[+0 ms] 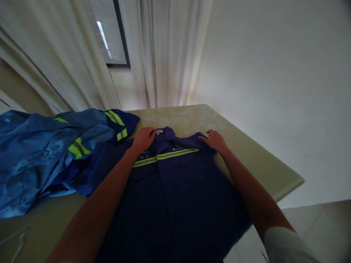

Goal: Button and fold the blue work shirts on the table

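A navy work shirt (189, 182) lies front up in front of me, its collar toward the far side. It has a yellow-green and grey reflective band across the chest and light lettering above it. My left hand (144, 138) is at the collar beside the neck label, its fingers bent and closed on the cloth; the fingertips are partly hidden. At the shirt's other shoulder, my right hand (214, 140) touches the fabric with thumb and fingers apart. The lower part of the shirt reaches down out of view, over the near table edge.
A pale greenish table (246, 157) is under the shirt, with its corner at the right. Blue garments (55, 146) with reflective strips are heaped at the left, against the shirt's sleeve. Curtains (170, 54) and a window stand behind; a white wall (274, 73) bounds the right.
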`<action>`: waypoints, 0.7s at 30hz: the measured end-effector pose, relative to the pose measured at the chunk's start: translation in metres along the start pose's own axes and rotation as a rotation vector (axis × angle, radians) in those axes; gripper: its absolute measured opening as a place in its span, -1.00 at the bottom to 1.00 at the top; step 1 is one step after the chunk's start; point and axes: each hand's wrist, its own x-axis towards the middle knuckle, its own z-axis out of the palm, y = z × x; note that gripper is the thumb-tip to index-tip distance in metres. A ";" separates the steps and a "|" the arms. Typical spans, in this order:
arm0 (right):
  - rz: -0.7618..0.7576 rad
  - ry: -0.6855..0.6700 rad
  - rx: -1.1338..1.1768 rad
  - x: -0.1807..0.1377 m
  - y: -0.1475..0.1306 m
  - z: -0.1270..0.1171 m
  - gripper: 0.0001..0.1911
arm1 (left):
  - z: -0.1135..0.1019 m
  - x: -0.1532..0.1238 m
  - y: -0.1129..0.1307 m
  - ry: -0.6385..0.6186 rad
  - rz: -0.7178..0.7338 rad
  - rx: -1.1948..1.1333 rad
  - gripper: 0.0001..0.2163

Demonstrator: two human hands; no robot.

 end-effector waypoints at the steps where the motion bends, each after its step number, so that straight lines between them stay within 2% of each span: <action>1: 0.023 -0.039 0.020 -0.003 0.009 0.002 -0.36 | 0.004 0.001 0.014 -0.055 0.045 -0.027 -0.63; 4: -0.035 -0.125 0.163 -0.001 0.022 0.001 -0.58 | 0.021 -0.002 0.050 -0.148 0.165 -0.020 -0.56; 5: -0.065 -0.091 0.220 0.002 0.024 0.000 -0.64 | 0.026 -0.005 0.058 -0.154 0.185 -0.002 -0.54; 7: -0.066 0.074 0.312 0.009 0.029 -0.004 -0.67 | 0.034 -0.012 0.065 -0.151 0.193 0.023 -0.52; 9: 0.009 0.218 0.339 0.014 0.036 -0.005 -0.64 | 0.038 -0.018 0.064 -0.150 0.192 0.037 -0.51; 10: 0.048 0.224 0.329 0.016 0.040 -0.005 -0.65 | 0.039 -0.019 0.062 -0.153 0.195 0.050 -0.51; 13: 0.125 0.115 0.282 0.016 0.053 -0.005 -0.71 | 0.041 -0.020 0.055 -0.174 0.203 0.095 -0.49; 17: 0.234 0.140 0.253 0.010 0.066 -0.011 -0.77 | 0.047 -0.018 0.050 -0.226 0.158 0.108 -0.49; 21: 0.270 0.091 0.214 0.004 0.077 -0.021 -0.76 | 0.051 -0.019 0.047 -0.280 0.139 0.135 -0.45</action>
